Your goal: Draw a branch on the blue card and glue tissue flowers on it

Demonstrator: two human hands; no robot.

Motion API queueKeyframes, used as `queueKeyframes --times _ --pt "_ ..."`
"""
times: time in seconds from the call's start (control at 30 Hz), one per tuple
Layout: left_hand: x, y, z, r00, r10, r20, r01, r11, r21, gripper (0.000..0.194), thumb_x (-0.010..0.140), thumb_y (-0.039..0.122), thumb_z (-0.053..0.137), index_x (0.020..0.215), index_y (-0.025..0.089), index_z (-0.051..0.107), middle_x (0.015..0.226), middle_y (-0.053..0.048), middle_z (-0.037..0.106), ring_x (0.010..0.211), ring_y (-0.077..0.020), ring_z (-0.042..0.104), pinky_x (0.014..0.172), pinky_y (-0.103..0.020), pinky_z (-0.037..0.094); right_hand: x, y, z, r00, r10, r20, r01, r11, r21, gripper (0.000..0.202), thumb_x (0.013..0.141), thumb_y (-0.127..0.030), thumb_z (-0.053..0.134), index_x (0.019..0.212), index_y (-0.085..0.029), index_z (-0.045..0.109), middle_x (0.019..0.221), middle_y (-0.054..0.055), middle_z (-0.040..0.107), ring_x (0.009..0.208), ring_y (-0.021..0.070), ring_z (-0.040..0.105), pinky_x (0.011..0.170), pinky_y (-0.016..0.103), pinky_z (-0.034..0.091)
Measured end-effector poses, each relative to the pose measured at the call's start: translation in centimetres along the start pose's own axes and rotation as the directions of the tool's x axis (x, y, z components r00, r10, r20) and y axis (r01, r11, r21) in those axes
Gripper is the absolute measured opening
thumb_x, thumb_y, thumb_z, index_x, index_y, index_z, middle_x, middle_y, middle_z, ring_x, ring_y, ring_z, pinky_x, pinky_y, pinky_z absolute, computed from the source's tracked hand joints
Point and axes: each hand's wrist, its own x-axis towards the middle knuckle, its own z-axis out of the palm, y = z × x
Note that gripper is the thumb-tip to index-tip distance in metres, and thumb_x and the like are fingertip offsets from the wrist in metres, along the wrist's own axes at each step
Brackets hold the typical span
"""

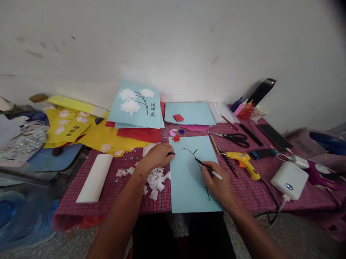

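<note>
My right hand [218, 181] is closed around a black brush pen [209, 168] with a white end, its tip on a light blue sheet of paper [188, 190]. Dark curved lines, like a branch, run across that sheet. At the sheet's left edge, my left hand [159, 155] is closed, and a small black pen cap [171, 153] sticks out from its fingers. Torn white paper pieces [156, 180] lie on the tablecloth below the left forearm. Behind stands a blue card [117, 117] bearing white paper flowers, a drawn branch and black written characters.
Right of the sheet lie scissors [234, 138], a yellow glue gun [241, 158] with its cord, a white power adapter [290, 180] and a phone [274, 135]. Paint bottles [246, 110] stand near the wall. A white paper roll [96, 178] and yellow sheets [95, 135] lie left.
</note>
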Motion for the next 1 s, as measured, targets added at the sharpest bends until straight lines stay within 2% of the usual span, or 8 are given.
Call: queueKeyframes --times 0.47,0.6,0.8,1.0 --pt "0.1 0.1 -0.1 1.000 0.007 0.010 -0.007 1.000 0.004 0.014 0.090 0.024 0.054 0.090 0.020 0.067 0.093 -0.005 0.069 0.092 -0.0214 0.063 0.084 -0.032 0.047 0.2 0.2 0.3 0.997 -0.057 0.052 0.057 0.998 0.002 0.018 0.092 -0.026 0.055 0.106 -0.021 0.066 0.097 0.009 0.074 0.086 0.0239 0.071 0.080 0.039 0.057" --pt "0.1 0.3 -0.2 1.000 0.001 0.014 -0.001 1.000 0.000 0.015 0.089 0.023 0.053 0.091 0.020 0.068 0.094 -0.006 0.069 0.093 -0.0217 0.063 0.086 -0.033 0.047 0.2 -0.8 0.7 0.986 -0.133 0.099 0.128 0.990 0.061 0.018 0.093 -0.023 0.056 0.108 -0.023 0.066 0.098 0.007 0.074 0.089 0.0226 0.071 0.081 0.037 0.057" --pt "0.0 0.5 -0.3 1.000 0.005 0.009 -0.005 1.000 0.008 0.014 0.089 0.023 0.055 0.092 0.020 0.068 0.095 -0.006 0.070 0.094 -0.0218 0.063 0.087 -0.032 0.046 -0.1 -1.7 1.4 0.944 -0.266 0.195 0.238 0.959 0.153 0.024 0.094 -0.019 0.055 0.117 -0.025 0.062 0.105 0.008 0.073 0.097 0.0224 0.069 0.087 0.039 0.056" --pt "-0.1 0.4 -0.4 1.000 0.007 -0.007 -0.007 1.000 0.017 0.013 0.090 0.025 0.055 0.092 0.019 0.067 0.096 -0.005 0.070 0.094 -0.0215 0.063 0.086 -0.032 0.046 0.0 -1.7 1.1 0.947 -0.280 0.156 0.249 0.949 0.195 0.026 0.093 -0.015 0.058 0.117 -0.024 0.062 0.104 0.007 0.072 0.095 0.0210 0.069 0.085 0.037 0.055"
